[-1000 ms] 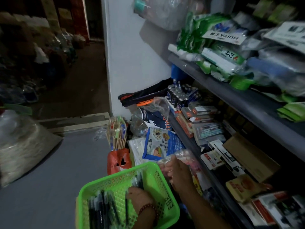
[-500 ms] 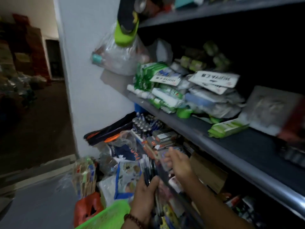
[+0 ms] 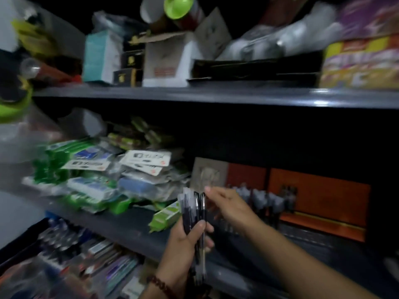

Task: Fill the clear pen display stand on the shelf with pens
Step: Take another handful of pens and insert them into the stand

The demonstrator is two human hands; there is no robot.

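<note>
Head view: a bundle of black gel pens (image 3: 195,214) is gripped in the left hand (image 3: 183,240), fingers curled round it. The right hand (image 3: 228,206) is held at the pen tops, with fingers loosely extended and nothing pinched. On the grey metal shelf (image 3: 133,229) the clear plastic pen display stand (image 3: 267,203) is seen partly stocked — the bundle is not yet slotted in.

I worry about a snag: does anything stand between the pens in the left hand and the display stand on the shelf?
Only the person's own right hand, raised by the tops of the pens that the left hand grips, lies before the display stand. The green box lies off to the left.
</note>
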